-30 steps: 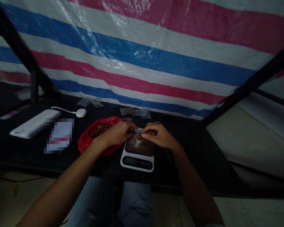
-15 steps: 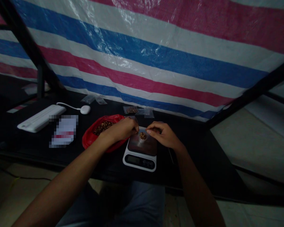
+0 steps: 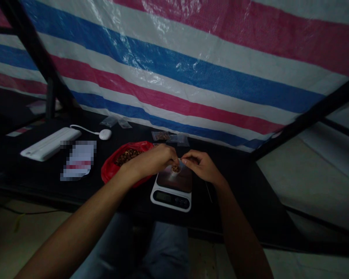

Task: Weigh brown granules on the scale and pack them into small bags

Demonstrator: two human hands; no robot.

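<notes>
On a white kitchen scale (image 3: 170, 196) with a dark metal plate stands a small clear cup (image 3: 174, 173) with brown, bean-like pieces in it. My left hand (image 3: 163, 156) reaches across a red plastic bag (image 3: 107, 169), its fingers pinched right over the cup's rim. What those fingers hold, if anything, is hidden. From the other side my right hand (image 3: 202, 164) comes close to the cup, thumb and fingertips pressed together. Whatever sits in that pinch is too small and dark to name. Inside the open bag lies a heap of brown pieces (image 3: 128, 156) like those in the cup.
Small clear zip bags (image 3: 182, 139) lie along the back of the black table, one of them with brown contents (image 3: 162, 135). At left are a white power strip (image 3: 50, 144), a white round device (image 3: 105, 134) on a cable and a blurred packet (image 3: 79, 161). A striped sheet (image 3: 174, 83) hangs behind.
My left hand has shifted right, and its fingertips have come over the cup. The right hand stays almost in place beside it. The view has tilted slightly.
</notes>
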